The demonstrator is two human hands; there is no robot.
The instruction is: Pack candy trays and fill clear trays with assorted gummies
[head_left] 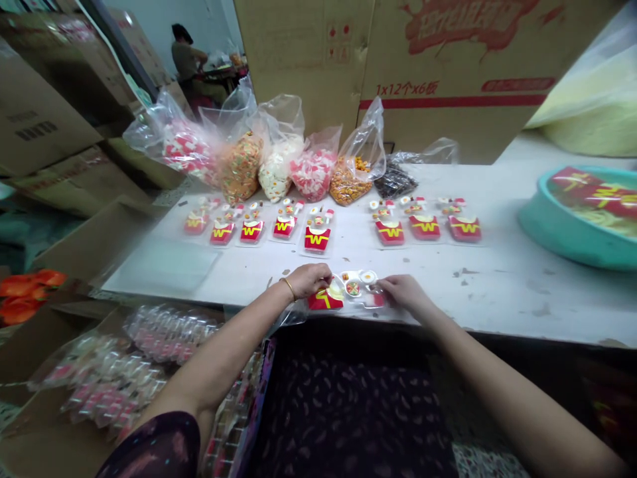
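Near the front edge of the white table lies a clear blister tray (359, 300) on its side. Toy food pieces fill its hollows: a red carton (326, 301) with a yellow W, a fried egg (368, 276), a round pizza-like piece (353, 288) and a red-and-white piece. My left hand (314, 279), with a bangle at the wrist, is closed in a pinch at the tray's carton end. At the opposite end, the thumb and fingers of my right hand (404, 291) pinch the tray's edge. Clear film hangs under my left wrist.
Filled blister trays (317, 236) stand in a row across the table (497, 285). Behind them are bags of small pieces (313, 169) and large cartons (308, 66). A teal basin (572, 229) is at right; a box of packed trays (119, 385) sits lower left. Another person (188, 63) sits far back.
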